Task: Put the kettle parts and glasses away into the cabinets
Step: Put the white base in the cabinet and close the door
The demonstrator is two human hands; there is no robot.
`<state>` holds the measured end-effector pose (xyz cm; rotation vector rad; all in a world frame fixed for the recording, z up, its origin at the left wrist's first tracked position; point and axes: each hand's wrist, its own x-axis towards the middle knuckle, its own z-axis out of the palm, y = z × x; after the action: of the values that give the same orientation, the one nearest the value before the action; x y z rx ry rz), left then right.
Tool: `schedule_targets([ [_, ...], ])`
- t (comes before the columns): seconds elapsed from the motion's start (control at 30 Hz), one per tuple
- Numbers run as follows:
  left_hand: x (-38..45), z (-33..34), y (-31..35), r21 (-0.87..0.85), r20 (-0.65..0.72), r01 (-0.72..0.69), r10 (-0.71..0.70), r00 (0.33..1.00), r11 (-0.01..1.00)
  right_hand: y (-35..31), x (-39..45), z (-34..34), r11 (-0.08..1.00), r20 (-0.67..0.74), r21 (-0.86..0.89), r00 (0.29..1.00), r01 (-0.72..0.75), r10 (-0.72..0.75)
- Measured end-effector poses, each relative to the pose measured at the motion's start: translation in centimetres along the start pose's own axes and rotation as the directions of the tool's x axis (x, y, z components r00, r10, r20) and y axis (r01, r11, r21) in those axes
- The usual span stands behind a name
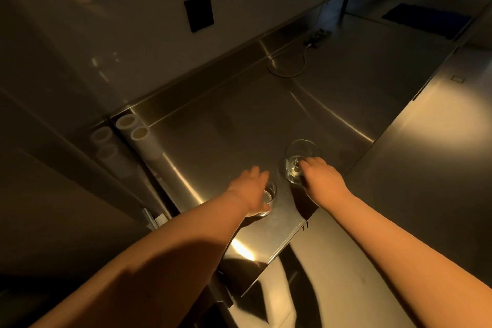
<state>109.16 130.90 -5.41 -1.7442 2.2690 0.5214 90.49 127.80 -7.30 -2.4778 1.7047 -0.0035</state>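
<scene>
My left hand point(250, 189) and right hand point(320, 181) each grip a glass on the worktop point(239, 120); next I'd lift both toward a cabinet.

No text, label, brand or number can be read anywhere — the dim light shows none.

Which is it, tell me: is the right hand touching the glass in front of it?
Touching. The head view shows the right hand with fingers wrapped against the side of the glass.
</scene>
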Motion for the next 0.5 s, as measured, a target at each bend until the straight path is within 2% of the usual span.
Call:
schedule_targets([
  [0.07,0.2,0.1,-0.3,-0.055,0.003,0.011,-0.011,1.000,0.998,-0.1,0.0,0.0,1.000,0.007,0.000,1.000,-0.008,0.008],
  [0.17,0.3,0.3,-0.8,-0.129,0.025,0.107,-0.105,0.994,0.986,-0.3,0.1,-0.2,1.000,0.012,-0.009,1.000,-0.020,0.020],
  [0.27,0.3,0.3,-0.9,-0.117,0.058,0.167,-0.161,0.985,0.979,-0.6,0.0,-0.4,0.998,0.012,-0.057,1.000,-0.025,0.026],
  [0.5,0.7,-0.2,-1.3,-0.307,0.075,0.175,-0.159,0.984,0.936,-0.3,-0.8,-0.7,0.997,-0.051,-0.074,0.998,0.021,-0.025],
])
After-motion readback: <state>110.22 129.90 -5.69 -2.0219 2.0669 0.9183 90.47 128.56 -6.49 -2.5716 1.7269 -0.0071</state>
